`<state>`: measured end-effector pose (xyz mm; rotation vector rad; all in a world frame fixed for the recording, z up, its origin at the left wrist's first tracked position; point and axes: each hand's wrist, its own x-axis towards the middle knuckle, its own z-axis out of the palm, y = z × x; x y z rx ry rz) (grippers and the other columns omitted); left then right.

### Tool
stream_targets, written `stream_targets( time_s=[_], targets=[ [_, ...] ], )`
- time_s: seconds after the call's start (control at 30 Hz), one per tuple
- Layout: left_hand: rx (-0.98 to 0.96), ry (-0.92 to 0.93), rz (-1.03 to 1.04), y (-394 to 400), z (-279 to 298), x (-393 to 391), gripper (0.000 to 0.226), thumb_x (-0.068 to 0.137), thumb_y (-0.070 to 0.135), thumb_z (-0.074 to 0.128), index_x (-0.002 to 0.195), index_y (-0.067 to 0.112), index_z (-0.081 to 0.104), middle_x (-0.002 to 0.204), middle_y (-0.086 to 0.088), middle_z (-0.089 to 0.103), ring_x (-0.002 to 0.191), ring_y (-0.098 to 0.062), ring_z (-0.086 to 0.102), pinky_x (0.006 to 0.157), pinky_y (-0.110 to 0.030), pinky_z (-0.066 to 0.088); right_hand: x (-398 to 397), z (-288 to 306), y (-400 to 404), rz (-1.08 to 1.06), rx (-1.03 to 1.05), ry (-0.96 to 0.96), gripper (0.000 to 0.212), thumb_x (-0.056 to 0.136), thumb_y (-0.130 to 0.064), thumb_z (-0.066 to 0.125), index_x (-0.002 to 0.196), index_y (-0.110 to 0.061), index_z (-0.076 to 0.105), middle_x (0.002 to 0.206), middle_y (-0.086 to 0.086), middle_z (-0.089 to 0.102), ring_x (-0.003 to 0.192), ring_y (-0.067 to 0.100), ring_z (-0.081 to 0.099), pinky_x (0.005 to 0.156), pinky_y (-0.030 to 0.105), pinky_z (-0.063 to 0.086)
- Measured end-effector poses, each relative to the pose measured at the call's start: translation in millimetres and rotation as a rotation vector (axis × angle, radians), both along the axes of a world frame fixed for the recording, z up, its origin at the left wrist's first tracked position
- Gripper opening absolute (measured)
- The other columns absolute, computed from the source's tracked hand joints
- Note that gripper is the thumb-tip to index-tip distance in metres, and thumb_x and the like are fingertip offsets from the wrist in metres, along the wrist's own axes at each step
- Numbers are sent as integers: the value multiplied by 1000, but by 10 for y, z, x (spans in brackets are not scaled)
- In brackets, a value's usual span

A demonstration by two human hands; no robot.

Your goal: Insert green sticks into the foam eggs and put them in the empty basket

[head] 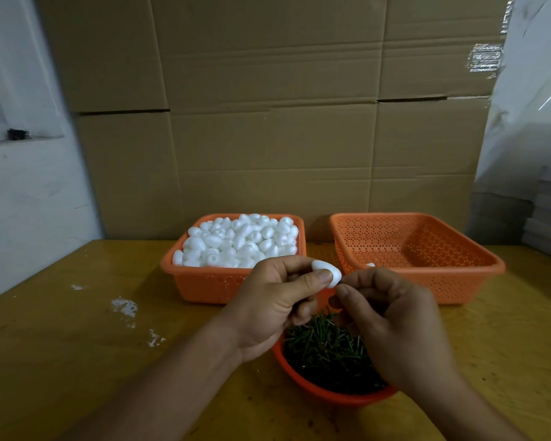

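Note:
My left hand [275,302] pinches a white foam egg [325,272] between thumb and fingers, above the table's middle. My right hand [392,319] is curled beside it, thumb and forefinger pinched right at the egg's lower end; any stick between them is hidden. Below both hands an orange bowl [303,378] holds a heap of green sticks [325,348]. At the back left an orange basket [204,286] is full of foam eggs [239,240]. The orange basket at the back right [427,281] holds one white egg [370,265] near its front left corner.
The yellow-brown table [77,361] carries white foam crumbs [124,307] on the left. Stacked cardboard boxes [268,106] form a wall behind the baskets. A white wall is at the left, and white plastic wrap with stacked sheets [547,218] at the right.

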<state>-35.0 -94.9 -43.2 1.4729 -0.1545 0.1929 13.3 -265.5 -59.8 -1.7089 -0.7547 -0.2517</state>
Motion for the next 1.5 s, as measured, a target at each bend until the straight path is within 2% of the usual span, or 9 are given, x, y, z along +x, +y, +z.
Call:
stream_targets(
  time_s=[0.13,0.27,0.87,1.07,1.23,1.5],
  targets=[
    [30,-64,29,-26,-2,0,17,88,25,70,95,11,73,58,1,45,51,-9,41,49,-21,32,-22,12,5,8,23,-17,9,90,-19,70,83,-25,71,71,-9,75,60,5,71,55,22,57],
    [45,-105,29,-47,10,-13,13,88,25,67,92,16,75,57,-1,45,50,-9,40,48,-20,33,-48,19,11,-12,50,-55,6,88,-26,68,83,-28,70,71,-12,75,61,5,71,56,26,58],
    [49,-121,9,-53,48,-32,17,90,26,65,93,10,70,55,2,46,50,-11,40,49,-21,34,-60,22,10,5,94,-68,9,90,-19,69,84,-25,71,71,-9,75,63,10,73,59,35,60],
    [31,-110,14,-68,53,-40,19,89,26,66,93,7,66,55,2,46,50,-11,41,48,-22,33,-61,41,0,112,144,-13,11,87,-28,66,84,-19,71,71,1,75,63,18,73,59,34,60],
    [37,-114,29,-67,47,-35,15,87,30,70,88,15,70,54,1,46,50,-12,41,49,-22,35,-47,22,16,115,143,-4,8,91,-15,68,84,-17,72,70,1,75,62,18,72,58,28,57],
    [56,-117,46,-67,34,-38,22,80,44,76,83,22,70,56,2,47,51,-12,43,50,-22,37,-54,47,16,193,168,58,10,93,-9,65,85,-12,70,71,5,76,63,21,72,60,30,59]
  ],
)
